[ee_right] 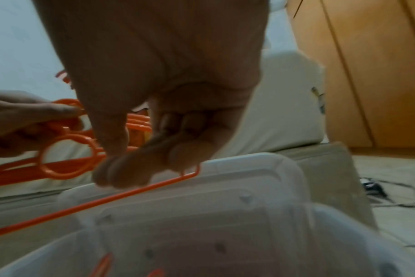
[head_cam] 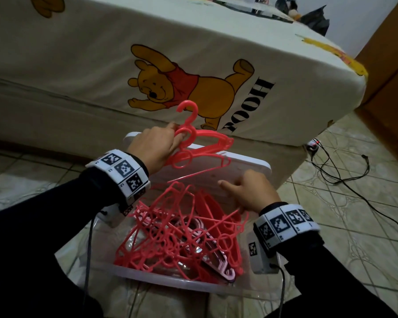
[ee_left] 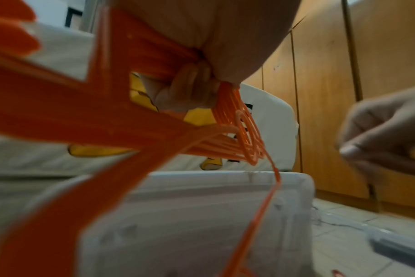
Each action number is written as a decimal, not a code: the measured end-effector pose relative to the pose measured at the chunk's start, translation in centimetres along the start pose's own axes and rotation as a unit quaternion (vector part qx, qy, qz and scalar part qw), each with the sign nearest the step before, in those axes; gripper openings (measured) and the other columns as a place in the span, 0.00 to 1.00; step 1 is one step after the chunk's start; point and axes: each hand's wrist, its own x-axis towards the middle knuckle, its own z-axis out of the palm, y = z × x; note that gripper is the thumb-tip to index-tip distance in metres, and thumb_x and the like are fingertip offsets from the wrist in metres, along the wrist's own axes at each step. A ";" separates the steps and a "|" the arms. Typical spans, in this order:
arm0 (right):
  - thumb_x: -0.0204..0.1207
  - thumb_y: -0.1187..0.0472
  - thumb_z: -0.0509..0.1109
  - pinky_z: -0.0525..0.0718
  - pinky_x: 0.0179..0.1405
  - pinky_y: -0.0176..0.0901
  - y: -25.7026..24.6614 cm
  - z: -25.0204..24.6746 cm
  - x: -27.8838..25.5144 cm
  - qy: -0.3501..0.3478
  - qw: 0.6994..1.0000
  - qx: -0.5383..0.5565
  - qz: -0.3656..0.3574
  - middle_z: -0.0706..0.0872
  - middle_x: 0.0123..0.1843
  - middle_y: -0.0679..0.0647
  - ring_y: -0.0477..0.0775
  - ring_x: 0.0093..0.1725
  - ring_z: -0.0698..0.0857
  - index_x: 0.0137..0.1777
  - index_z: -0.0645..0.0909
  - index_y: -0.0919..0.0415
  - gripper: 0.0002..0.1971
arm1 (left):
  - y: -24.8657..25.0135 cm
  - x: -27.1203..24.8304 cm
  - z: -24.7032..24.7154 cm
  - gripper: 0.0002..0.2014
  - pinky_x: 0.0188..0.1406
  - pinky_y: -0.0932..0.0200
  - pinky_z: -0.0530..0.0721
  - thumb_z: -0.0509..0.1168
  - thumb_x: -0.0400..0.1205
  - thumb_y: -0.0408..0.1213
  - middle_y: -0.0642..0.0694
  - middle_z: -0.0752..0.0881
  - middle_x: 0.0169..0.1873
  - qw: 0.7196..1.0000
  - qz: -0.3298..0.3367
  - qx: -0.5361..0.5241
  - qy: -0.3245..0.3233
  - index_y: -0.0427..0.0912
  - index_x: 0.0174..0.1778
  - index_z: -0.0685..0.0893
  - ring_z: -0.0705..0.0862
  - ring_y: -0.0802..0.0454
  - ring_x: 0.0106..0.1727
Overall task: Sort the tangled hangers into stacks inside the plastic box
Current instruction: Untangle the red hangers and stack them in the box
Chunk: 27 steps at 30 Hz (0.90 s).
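My left hand is raised over the box and grips a neat bundle of coral hangers near their hooks. The fingers curl round the bundle. One hanger hangs a little lower than the rest. My right hand hovers above the box's far right with curled fingers. That hanger's thin bar runs just under them; I cannot tell if they touch it or hold anything. A tangled heap of coral hangers fills the clear plastic box.
A white lid leans behind the box against a bed with a cartoon-bear sheet. Some pale pink hangers lie under the heap. Black cables trail over the tiled floor on the right, and wooden wardrobe doors stand beyond.
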 end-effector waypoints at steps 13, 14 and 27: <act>0.73 0.63 0.74 0.86 0.40 0.63 -4.2 5.1 0.3 0.080 0.920 0.372 -0.098 0.86 0.36 0.58 0.63 0.39 0.87 0.43 0.84 0.61 0.02 | 3.8 -1.6 1.3 0.22 0.46 0.46 0.84 0.58 0.79 0.63 0.50 0.86 0.39 0.976 0.014 -0.204 -0.069 0.47 0.53 0.76 0.85 0.48 0.43; 0.73 0.62 0.75 0.86 0.40 0.63 -3.8 4.9 0.4 0.092 0.918 0.375 -0.087 0.86 0.34 0.55 0.62 0.38 0.87 0.39 0.83 0.57 0.03 | 3.8 -1.5 1.1 0.27 0.46 0.47 0.84 0.58 0.74 0.69 0.52 0.86 0.40 0.975 0.009 -0.210 -0.073 0.48 0.53 0.76 0.85 0.52 0.43; 0.77 0.60 0.69 0.78 0.42 0.43 -1.7 5.1 -1.4 -0.048 0.975 0.150 -0.156 0.84 0.40 0.50 0.49 0.41 0.82 0.42 0.81 0.58 0.04 | -1.3 0.5 -0.9 0.28 0.26 0.55 0.62 0.42 0.69 0.77 0.54 0.75 0.28 0.993 0.015 -0.111 0.024 0.55 0.33 0.67 0.73 0.57 0.29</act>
